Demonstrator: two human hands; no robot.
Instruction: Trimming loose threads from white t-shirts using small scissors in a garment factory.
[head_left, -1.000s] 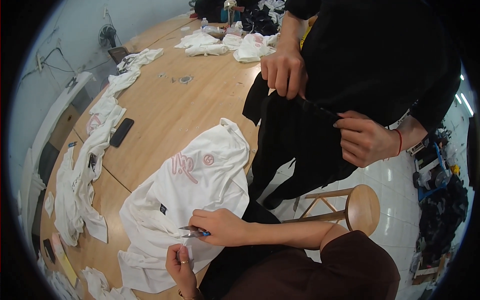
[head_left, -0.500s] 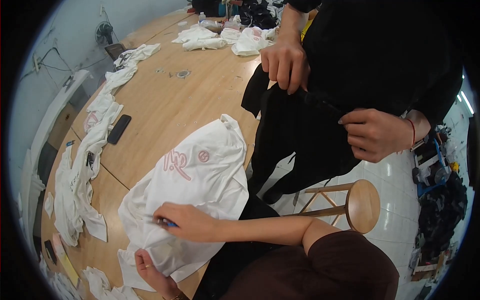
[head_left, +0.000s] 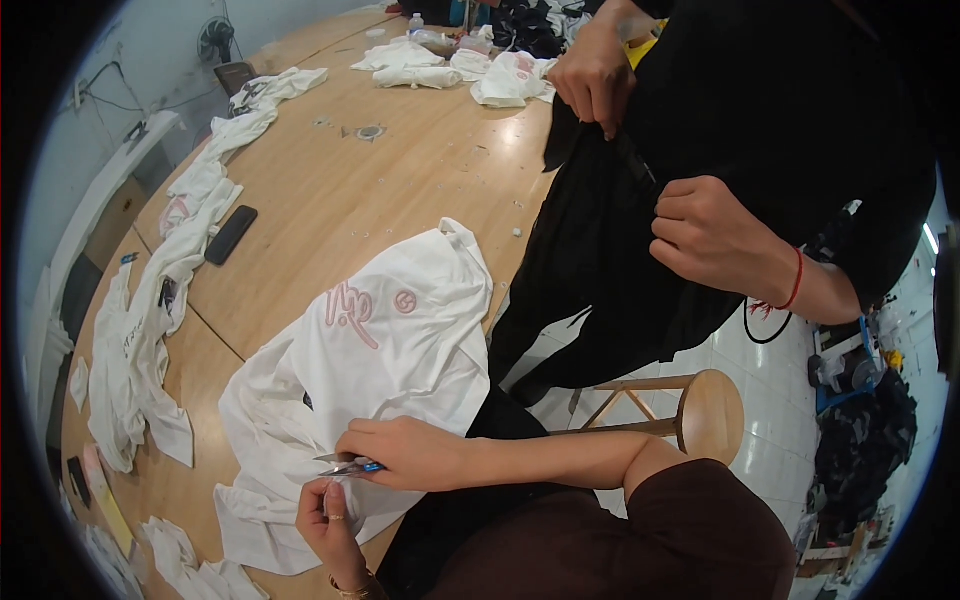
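1. Broadly spread over the left and middle, a pale wooden table (head_left: 350,190), crossed by a dark seam.
2. Close at the table's right side, a co-worker in black (head_left: 770,110), both hands on dark cloth at waist height, with a red cord (head_left: 797,280) around one wrist.
3. Strung along the table's left side, a row of rumpled white garments (head_left: 205,190), some with pink or dark markings.
4. Laid wrinkled on the near part of the table, a white shirt (head_left: 410,340), pink lettering and a small round pink mark facing up.
5. Just beyond the right forearm, a round-topped wooden stool (head_left: 712,415).
6. Over the lower part of the white shirt, the right hand (head_left: 405,455), closed around small snips (head_left: 348,466).
7. Just below, near the blades, the left hand (head_left: 330,530), thumb and fingers drawn together; any pinch on cloth, impossible to tell.
8. Flat beside the row of white garments, a black phone (head_left: 231,236).
9. On the small snips, blue at the handle, blades parted and pointing left.
10. Around a left finger, a ring (head_left: 338,518).
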